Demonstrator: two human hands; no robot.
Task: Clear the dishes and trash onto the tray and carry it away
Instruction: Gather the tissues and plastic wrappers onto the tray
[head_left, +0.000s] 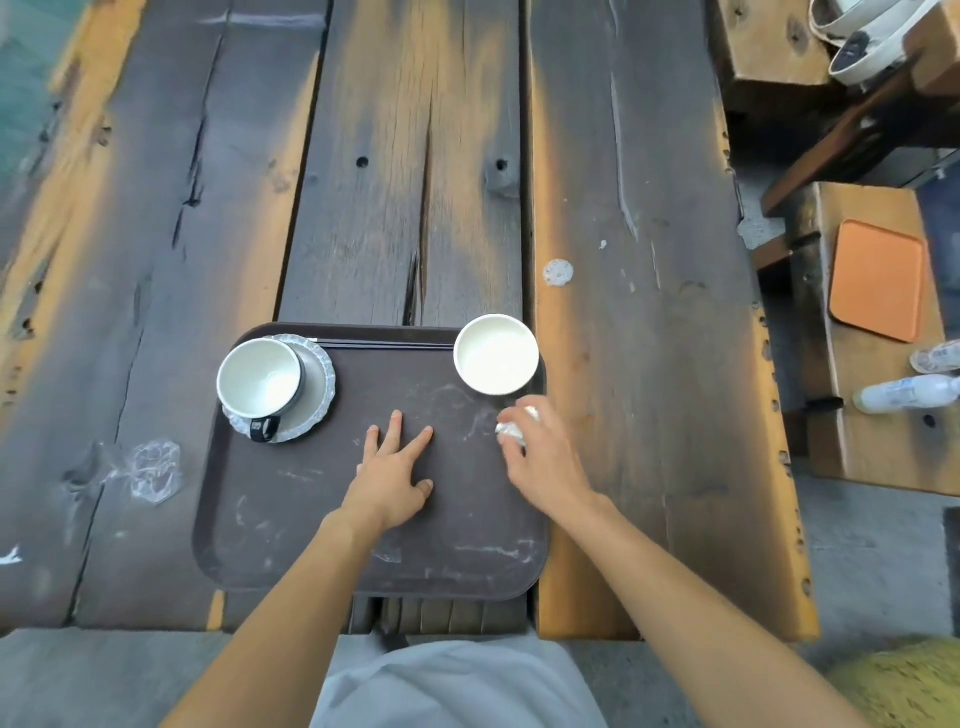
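Left hand (396, 470) lies flat, fingers spread, on the tray (291, 525); right hand (540, 457) pinches a crumpled napkin (511, 428) in its grip, fingers pointing away.

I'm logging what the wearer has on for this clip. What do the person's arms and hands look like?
Both forearms are bare, no sleeves in view. The left hand and right hand wear no gloves; no rings, watch or bracelets are visible.
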